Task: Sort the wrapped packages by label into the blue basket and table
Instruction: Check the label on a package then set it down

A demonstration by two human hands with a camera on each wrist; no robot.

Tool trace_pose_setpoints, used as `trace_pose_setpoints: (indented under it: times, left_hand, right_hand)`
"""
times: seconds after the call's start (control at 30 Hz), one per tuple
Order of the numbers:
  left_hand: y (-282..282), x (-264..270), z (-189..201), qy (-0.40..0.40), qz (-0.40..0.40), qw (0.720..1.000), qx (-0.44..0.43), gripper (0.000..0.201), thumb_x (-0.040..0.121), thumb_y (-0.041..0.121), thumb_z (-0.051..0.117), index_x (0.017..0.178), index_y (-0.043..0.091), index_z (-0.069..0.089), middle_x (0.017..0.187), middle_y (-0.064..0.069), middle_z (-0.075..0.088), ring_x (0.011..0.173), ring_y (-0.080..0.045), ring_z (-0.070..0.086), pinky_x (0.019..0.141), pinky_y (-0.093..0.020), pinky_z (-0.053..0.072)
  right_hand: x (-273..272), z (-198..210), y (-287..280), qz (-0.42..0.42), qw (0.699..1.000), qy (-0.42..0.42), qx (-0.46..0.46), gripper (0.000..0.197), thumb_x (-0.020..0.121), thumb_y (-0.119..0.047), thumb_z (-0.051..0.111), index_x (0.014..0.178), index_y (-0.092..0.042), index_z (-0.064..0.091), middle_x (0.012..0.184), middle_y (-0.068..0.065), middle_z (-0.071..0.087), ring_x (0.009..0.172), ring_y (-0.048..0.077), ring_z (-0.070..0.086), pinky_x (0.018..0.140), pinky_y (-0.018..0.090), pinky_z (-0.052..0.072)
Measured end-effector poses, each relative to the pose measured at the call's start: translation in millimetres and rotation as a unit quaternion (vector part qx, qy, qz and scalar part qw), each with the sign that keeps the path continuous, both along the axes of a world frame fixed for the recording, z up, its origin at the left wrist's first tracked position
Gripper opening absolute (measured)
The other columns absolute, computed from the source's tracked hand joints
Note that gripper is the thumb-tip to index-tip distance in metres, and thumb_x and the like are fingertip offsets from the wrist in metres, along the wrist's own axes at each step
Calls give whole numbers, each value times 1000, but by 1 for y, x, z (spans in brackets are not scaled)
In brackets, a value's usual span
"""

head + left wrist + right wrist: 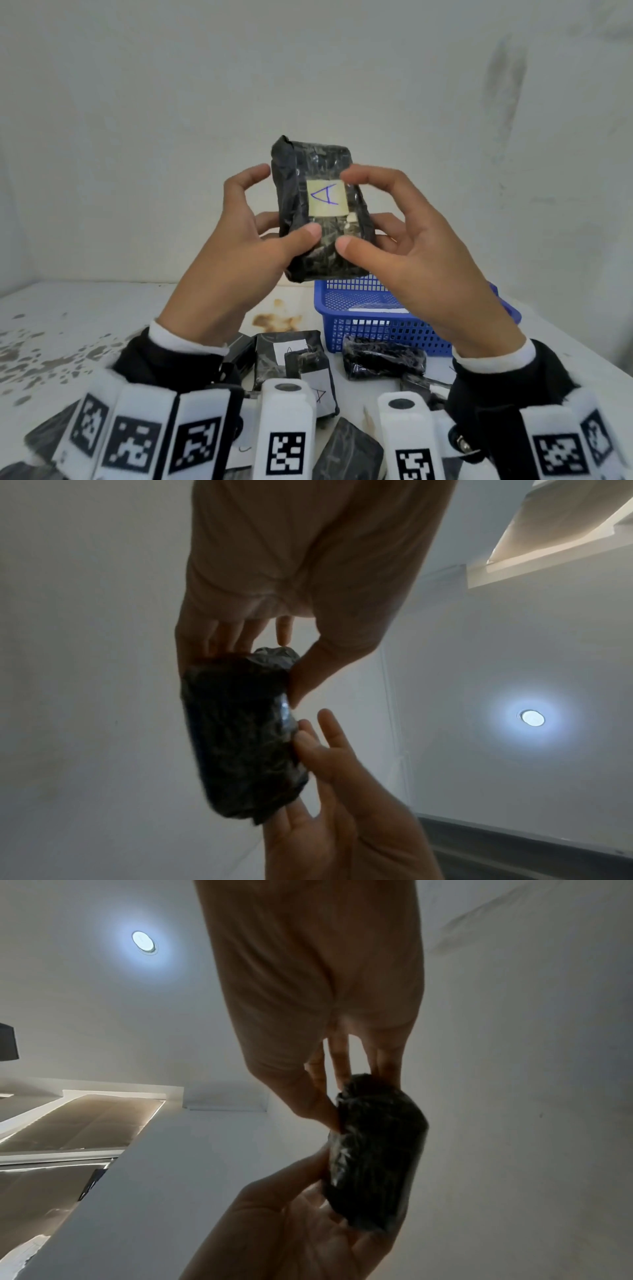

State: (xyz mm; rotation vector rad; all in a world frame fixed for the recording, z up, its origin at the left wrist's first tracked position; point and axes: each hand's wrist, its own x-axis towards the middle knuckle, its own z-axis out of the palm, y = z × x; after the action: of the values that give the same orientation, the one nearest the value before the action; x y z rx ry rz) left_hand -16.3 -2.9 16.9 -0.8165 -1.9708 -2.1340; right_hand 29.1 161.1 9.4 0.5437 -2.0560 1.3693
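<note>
A black wrapped package (325,240) with a yellow label (327,198) marked "A" is held up above the table, label toward me. My left hand (284,205) grips its left side, thumb on the front and fingers behind. My right hand (346,209) grips the right side, its thumb on the front and its index fingertip at the label's corner. The left wrist view shows the package (240,737) from beneath, between both hands. In the right wrist view the package (377,1150) is pinched the same way. The blue basket (376,329) stands on the table below, to the right.
Several more black wrapped packages lie on the white table (85,325) near me, one with a white "A" label (291,353), another unlabelled on top (383,359) by the basket's front. Something dark with a white strip lies inside the basket. A brown stain (274,320) marks the table. A wall stands close behind.
</note>
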Motion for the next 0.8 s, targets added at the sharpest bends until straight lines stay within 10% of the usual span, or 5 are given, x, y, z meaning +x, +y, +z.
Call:
trace_pose_setpoints:
  times: [0.1,0.2,0.37,0.8]
  left_hand:
    - [0,-2,-1,-8,4,1000,7,78,81,14,76,143,34,31,114,-4,70,98,-21,71,95,-50,51]
    - [1,-3,-2,-8,8,1000,4,81,81,21,75,148,32,30,115,-1,69,101,-21,70,96,-53,51]
    - [4,1,-3,20,-5,999,-27,57,91,14,62,141,35,43,110,-5,69,86,-20,72,88,-60,52]
    - [6,1,-3,49,35,996,-67,47,77,41,68,120,28,57,93,0,76,88,-17,72,90,-48,55]
  right_hand:
    - [2,1,-3,2,1000,23,-14,66,88,-1,71,132,-43,46,132,-30,53,96,10,72,87,27,57]
    - [1,1,-3,-20,999,2,-32,75,88,-9,73,138,-51,37,145,-9,44,102,4,70,93,28,56]
    - [-3,2,1,-25,995,-58,-82,76,88,-12,74,149,-38,35,106,-2,77,97,20,74,93,44,58]
    - [2,5,3,-34,997,-38,-65,46,92,-16,71,124,-44,52,97,13,76,94,48,64,87,57,56]
